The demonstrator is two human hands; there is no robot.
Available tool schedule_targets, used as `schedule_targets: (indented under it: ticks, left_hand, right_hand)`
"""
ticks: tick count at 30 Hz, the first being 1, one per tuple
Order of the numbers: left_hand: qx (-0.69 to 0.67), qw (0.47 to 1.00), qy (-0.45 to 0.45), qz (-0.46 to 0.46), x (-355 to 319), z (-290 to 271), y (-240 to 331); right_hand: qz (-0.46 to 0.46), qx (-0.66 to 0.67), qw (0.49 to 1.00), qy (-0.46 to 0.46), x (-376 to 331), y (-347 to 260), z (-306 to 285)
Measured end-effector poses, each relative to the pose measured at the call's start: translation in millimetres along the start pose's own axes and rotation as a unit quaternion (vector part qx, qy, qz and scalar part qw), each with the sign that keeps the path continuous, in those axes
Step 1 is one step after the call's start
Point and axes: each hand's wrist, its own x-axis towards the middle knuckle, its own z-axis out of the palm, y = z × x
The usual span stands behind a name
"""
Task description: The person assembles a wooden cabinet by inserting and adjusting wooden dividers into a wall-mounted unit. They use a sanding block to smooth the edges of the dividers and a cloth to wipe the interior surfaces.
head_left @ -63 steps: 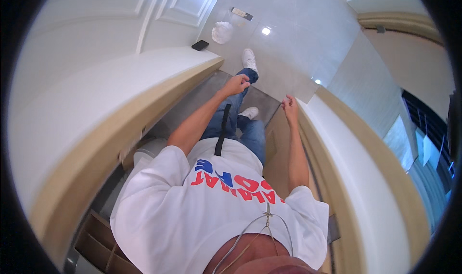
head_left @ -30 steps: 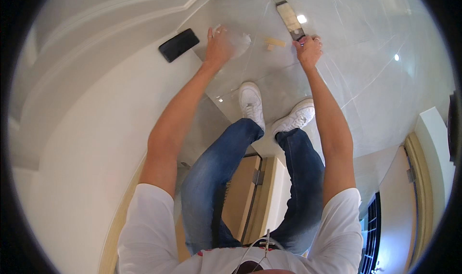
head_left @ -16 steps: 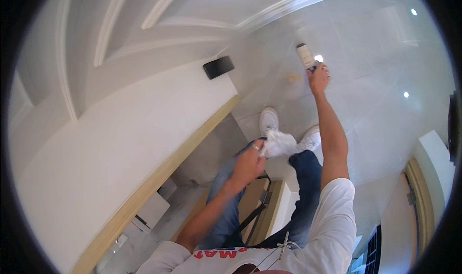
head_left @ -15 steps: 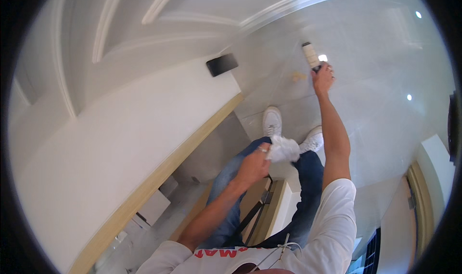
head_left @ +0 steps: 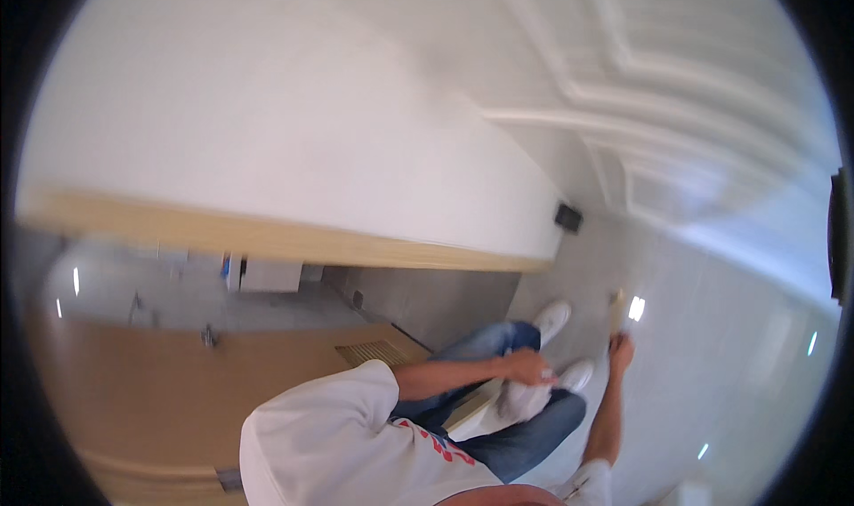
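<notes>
My left hand (head_left: pixel 527 366) is over my bent legs, closed on a white crumpled cloth or tissue (head_left: pixel 523 401) that hangs beneath the fingers. Its exact material is blurred. Out to the right, my right hand (head_left: pixel 621 353) is low over the grey tiled floor (head_left: pixel 685 373), with its fingers wrapped round the grip of a pale, roller-shaped tool (head_left: pixel 616 310). The tool points away from me. Motion blur hides whether it touches the tiles.
White shoes (head_left: pixel 553 321) stand between my hands and a white wall (head_left: pixel 294 168) edged with pale wood trim (head_left: pixel 356 246). A small black box-like thing (head_left: pixel 567 218) is at the wall's far corner. To the left is a brown door (head_left: pixel 222 381) with a slatted vent (head_left: pixel 369 353).
The whole view has swung to the left, so floor, hands and legs now appear lower and further right. Both hands keep what they held. The yellowish patch on the floor can no longer be made out.
</notes>
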Motion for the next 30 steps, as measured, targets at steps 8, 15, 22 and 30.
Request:
schedule_targets:
  ticks: [8, 15, 22, 30]
  left_hand:
    - [0.078, 0.976, 0.201, 0.040, -132, -7, 74]
    - [0.041, 0.991, 0.113, 0.066, -240, -91, 78]
    - [-0.173, 0.941, 0.290, -0.019, -320, -138, -38]
    - [-0.493, 0.569, 0.656, -0.049, -426, -239, -203]
  right_hand:
    - [-0.192, -0.063, 0.941, -0.273, -168, -260, -212]
    - [-0.360, -0.085, 0.865, -0.339, -178, -434, -299]
    - [-0.266, 0.172, 0.932, -0.178, -155, -571, -269]
    - [-0.215, 0.271, 0.878, -0.331, -158, -730, -33]
